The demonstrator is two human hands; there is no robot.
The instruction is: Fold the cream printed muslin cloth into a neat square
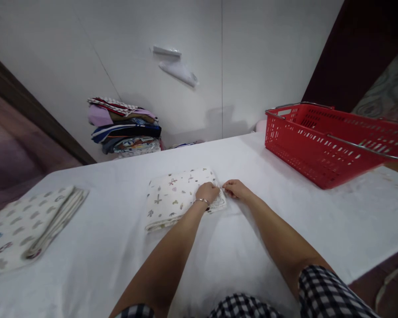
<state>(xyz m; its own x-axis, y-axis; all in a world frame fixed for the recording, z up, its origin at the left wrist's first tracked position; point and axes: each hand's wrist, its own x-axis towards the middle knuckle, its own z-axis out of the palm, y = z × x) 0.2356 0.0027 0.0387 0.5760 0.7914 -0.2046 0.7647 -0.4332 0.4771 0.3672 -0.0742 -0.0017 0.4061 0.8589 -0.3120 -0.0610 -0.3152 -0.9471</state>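
Note:
A white folded cloth (pixel 172 194) printed with small plant and leaf motifs lies flat on the white-covered table (pixel 258 247). My left hand (pixel 207 193), with a bracelet at the wrist, rests on the right part of this cloth, its fingers closed on the fabric near the edge. Just off that same edge, my right hand (pixel 236 189) has its fingertips pinched together, close to the left fingers. Whatever sits in the right pinch is too small to make out. The cloth's right end, partly covered by my left hand, shows its folded layers.
Another folded cloth (pixel 29 221), white with grey prints, lies at the left. A red plastic basket (pixel 295 143) with metal handles stands at the right. Behind the table's far edge is a stack of folded clothes (pixel 126 128) by the wall. Clear plastic (pixel 179 70) hangs on the wall.

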